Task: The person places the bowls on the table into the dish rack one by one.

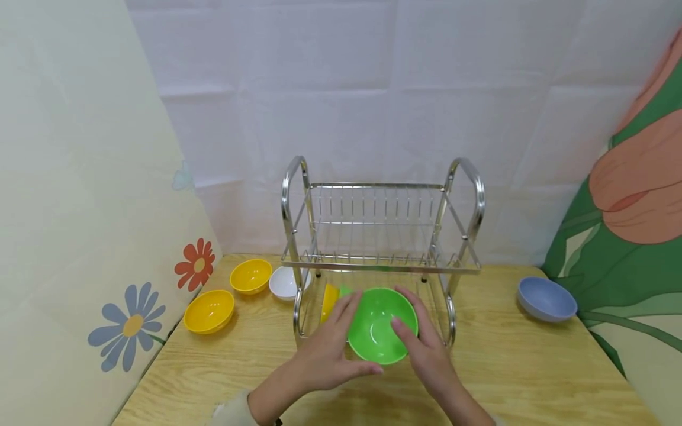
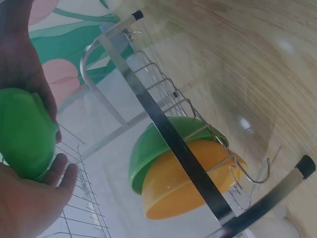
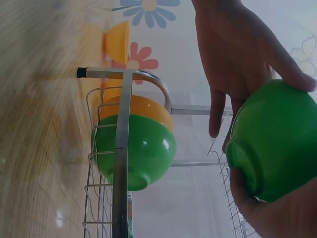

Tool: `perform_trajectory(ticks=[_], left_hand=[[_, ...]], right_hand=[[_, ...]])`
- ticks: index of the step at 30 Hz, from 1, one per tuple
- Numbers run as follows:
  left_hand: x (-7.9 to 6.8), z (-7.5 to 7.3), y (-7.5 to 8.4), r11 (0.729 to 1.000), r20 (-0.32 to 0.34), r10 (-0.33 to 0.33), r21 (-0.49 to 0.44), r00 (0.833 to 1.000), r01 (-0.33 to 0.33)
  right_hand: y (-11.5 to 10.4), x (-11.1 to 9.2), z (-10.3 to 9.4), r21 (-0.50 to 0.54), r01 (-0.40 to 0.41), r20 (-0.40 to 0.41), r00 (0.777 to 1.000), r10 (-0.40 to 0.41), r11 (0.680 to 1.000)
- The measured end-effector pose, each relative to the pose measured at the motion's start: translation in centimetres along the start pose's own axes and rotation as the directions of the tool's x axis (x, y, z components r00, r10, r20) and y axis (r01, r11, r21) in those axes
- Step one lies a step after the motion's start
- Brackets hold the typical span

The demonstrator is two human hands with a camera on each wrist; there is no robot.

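Observation:
A bright green bowl [image 1: 379, 326] is held above the front of the rack, its inside facing me. My right hand [image 1: 430, 355] grips its right side, thumb over the rim and fingers behind the wall. On the other side my left hand [image 1: 327, 349] is spread, thumb stretched below the bowl and straight fingers along its left edge. Behind the hands stands a two-tier metal dish rack [image 1: 380, 269]. On its lower tier, a second green bowl [image 3: 143, 151] and a yellow bowl [image 2: 190, 181] stand tilted on edge side by side, mostly hidden in the head view.
Two yellow bowls, one nearer [image 1: 209, 312] and one farther [image 1: 251, 277], sit left of the rack with a white bowl [image 1: 285, 284]. A blue bowl [image 1: 547, 299] lies at the table's right. Patterned panels and a white cloth [image 1: 346, 89] surround the wooden table [image 1: 533, 367].

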State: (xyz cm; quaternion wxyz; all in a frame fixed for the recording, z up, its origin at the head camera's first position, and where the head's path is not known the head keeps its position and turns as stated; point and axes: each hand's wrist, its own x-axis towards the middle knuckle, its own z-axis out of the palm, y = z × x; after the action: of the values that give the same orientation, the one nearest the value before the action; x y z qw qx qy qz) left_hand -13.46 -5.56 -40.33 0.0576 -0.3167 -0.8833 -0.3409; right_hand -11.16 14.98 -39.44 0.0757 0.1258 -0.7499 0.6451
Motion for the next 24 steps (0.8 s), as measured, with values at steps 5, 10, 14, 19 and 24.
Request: perform_trajectory(ticks=[5,10,14,19,24], left_hand=[[0.1,0.3,0.5,0.999,0.022,-0.031,0.014,0.999,0.031],[0.2,0.3,0.8,0.994,0.024,-0.019,0.105,1.000,0.016],[0.2,-0.1,0.8,0.982,0.039,-0.027,0.185,0.999,0.019],[-0.1,-1.0,0.8,0.973,0.015,-0.066,0.224,0.998,0.060],[-0.7,-2.3,1.4,0.955,-0.069,-0.015,0.293,0.997,0.035]], right_hand=[[0.2,0.3,0.3,-0.048,0.024,-0.052,0.998,-0.026,0.999],[0.4,0.6,0.3,-0.156,0.136,-0.082,0.985,-0.150,0.978],[0.1,1.1,0.1,-0.343,0.231,-0.050,0.964,-0.263,0.911],[-0.2,1.8,-0.4,-0.531,0.280,0.016,0.947,-0.321,0.800],[-0.3,2.3,-0.8,-0.627,0.296,0.055,0.939,-0.339,0.720]])
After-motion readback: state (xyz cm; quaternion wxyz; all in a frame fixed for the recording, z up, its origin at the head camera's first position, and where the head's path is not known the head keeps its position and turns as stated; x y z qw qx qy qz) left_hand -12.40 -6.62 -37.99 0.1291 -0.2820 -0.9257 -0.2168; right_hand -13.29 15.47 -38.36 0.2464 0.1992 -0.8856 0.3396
